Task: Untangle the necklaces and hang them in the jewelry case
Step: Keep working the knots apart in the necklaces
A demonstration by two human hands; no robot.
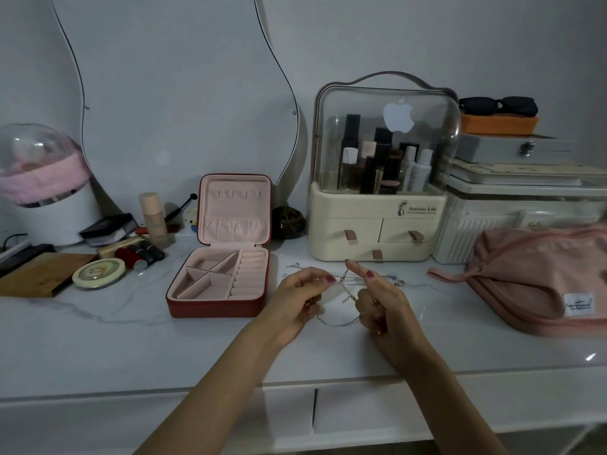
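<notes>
Head view: both hands up over the tabletop (131, 323), working the tangle.
Left hand (297, 300): pinching necklaces (345, 292).
Right hand (377, 300): pinching another strand, index finger raised.
Jewelry case (223, 257): open, just left.
Handling: featherlight, limp, kink-prone; grip beside the knot.

Left hand (300, 298) and right hand (377, 300) raised over the white table (98, 349), pinched on tangled necklaces (345, 292), open jewelry case (223, 257) just to the left, cosmetics organizer (377, 224) behind.
</notes>
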